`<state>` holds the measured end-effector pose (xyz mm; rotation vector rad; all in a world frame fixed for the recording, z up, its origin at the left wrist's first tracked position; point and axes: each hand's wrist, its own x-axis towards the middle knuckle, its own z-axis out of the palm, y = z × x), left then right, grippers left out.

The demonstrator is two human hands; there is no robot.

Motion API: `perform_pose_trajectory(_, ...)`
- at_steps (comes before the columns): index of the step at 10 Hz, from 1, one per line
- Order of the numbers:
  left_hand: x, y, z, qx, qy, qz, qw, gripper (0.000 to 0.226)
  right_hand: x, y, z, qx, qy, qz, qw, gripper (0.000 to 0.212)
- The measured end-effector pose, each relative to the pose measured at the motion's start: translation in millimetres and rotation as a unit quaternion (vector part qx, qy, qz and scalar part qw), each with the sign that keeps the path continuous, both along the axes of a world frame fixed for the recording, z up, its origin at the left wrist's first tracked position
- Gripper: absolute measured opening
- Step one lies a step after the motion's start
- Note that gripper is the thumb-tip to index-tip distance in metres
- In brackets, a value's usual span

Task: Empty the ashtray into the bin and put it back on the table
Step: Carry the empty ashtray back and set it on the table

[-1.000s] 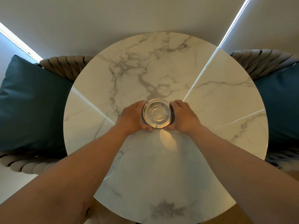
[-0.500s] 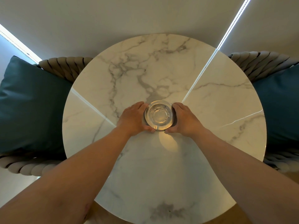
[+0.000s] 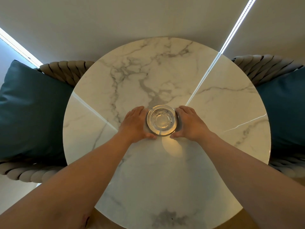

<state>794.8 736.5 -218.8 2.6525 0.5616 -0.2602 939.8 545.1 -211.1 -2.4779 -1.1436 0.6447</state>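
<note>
1. Left hand (image 3: 134, 123) and right hand (image 3: 189, 123) are cupped round a glass ashtray (image 3: 162, 120), one on each side. The grip is two curved palms pressed to the ashtray's wall, fingers partly spread and wrapped along the far rim, thumbs tucked under the near edge. Neither hand is a closed fist; each is closed only as far as the round wall allows.
2. The thumbs nearly meet at the near side of the ashtray but stay apart; a small gap shows between them.
3. Cannot tell whether the ashtray is resting on the bench (image 3: 214, 146) or raised just off it.
4. The ashtray is thick, clear and round, with a heavy rim and a shallow central bowl. It glows warm yellow where light passes through, and a yellow patch of light falls on the bench just in front of it.
5. A thin arc of grey-black ash (image 3: 162, 114) lies along the far inner curve of the bowl, with a few specks down its right side.
6. The ashtray sits roughly at the centre of the bench, which is round, white marble with grey veins.
7. Both forearms reach in bare from the near edge.
8. Woven rope chairs flank the bench, each with a teal cushion: left cushion (image 3: 33, 113), right cushion (image 3: 285, 113).
</note>
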Motion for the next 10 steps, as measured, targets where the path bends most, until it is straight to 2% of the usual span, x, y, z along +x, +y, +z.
perform_pose_trajectory(2,4,-3,1,-0.022,-0.022,0.006,0.999,0.106,-4,2,-1,0.003,-0.004,-0.009,1.000,0.105)
perform_pose_trajectory(7,6,-3,-4,-0.021,-0.035,0.002,0.999,0.101,-1,1,-1,0.007,0.001,-0.005,1.000,0.101)
perform_pose_trajectory(10,-10,3,10,-0.007,0.009,0.004,1.000,0.107,2,-13,4,-0.042,-0.015,-0.007,0.999,0.068)
